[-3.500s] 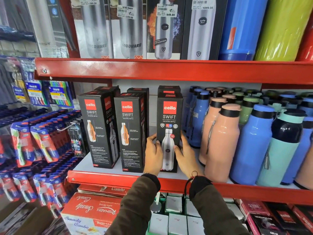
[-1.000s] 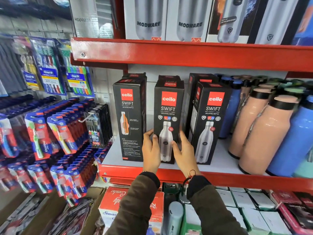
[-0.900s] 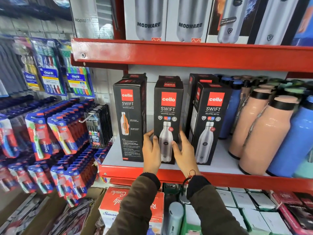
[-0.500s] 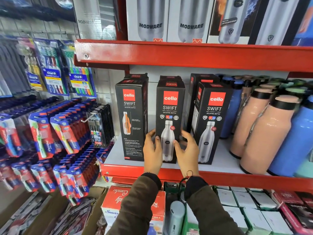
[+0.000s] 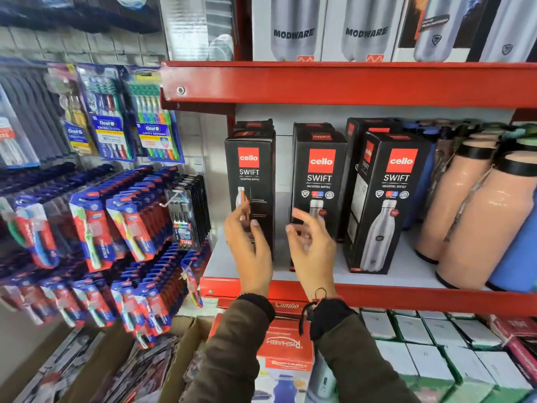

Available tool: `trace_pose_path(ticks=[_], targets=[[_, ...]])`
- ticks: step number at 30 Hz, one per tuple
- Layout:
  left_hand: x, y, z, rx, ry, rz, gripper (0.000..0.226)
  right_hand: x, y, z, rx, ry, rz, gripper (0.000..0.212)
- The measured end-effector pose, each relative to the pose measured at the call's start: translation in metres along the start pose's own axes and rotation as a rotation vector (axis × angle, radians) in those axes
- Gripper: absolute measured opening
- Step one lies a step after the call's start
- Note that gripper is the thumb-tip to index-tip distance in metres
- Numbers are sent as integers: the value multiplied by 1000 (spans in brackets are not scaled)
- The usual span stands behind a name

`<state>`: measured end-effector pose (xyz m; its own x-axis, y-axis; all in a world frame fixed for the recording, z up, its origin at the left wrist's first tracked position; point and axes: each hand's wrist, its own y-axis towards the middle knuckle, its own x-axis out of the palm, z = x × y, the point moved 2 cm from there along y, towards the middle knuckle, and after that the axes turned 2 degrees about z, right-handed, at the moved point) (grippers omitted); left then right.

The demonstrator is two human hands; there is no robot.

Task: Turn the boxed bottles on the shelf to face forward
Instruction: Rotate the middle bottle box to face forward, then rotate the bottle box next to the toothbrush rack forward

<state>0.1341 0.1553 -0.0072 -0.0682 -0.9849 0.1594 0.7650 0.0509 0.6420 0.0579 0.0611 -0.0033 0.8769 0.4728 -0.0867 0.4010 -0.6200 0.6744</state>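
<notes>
Three black Cello Swift bottle boxes stand in the front row on the red shelf (image 5: 406,296). The left box (image 5: 250,173) shows a face with a small bottle picture and fine print. The middle box (image 5: 319,177) and the right box (image 5: 395,181) show the big steel bottle picture; the right one is turned slightly. My left hand (image 5: 250,253) is raised in front of the left box's lower half, fingers apart and blurred, holding nothing. My right hand (image 5: 315,251) hovers with spread fingers at the middle box's lower left corner, between the two boxes.
More black boxes stand behind the front row. Peach bottles (image 5: 476,225) and blue ones crowd the shelf to the right. Toothbrush packs (image 5: 116,216) hang on the left wall. An upper red shelf (image 5: 348,82) carries Modware boxes. Small boxes fill the level below.
Both hands have let go of the middle box and shifted left. The left hand is now in front of the left box, the right hand at the gap beside it.
</notes>
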Motion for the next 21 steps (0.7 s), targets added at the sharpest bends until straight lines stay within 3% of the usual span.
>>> trace_pose_path(ticks=[3,9,15,21], targets=[[-13,12,-13,-38,75,44,37,23,-9,2,145,42,-147,41],[-23,24,-36,-308,-78,-224,44,50,-20,11,313,-51,-241,46],[-37,33,-40,-425,-269,-252,43,57,-22,6,308,-84,-236,46],[-56,43,-33,-411,-301,-177,55,59,-21,1,297,-94,-228,58]])
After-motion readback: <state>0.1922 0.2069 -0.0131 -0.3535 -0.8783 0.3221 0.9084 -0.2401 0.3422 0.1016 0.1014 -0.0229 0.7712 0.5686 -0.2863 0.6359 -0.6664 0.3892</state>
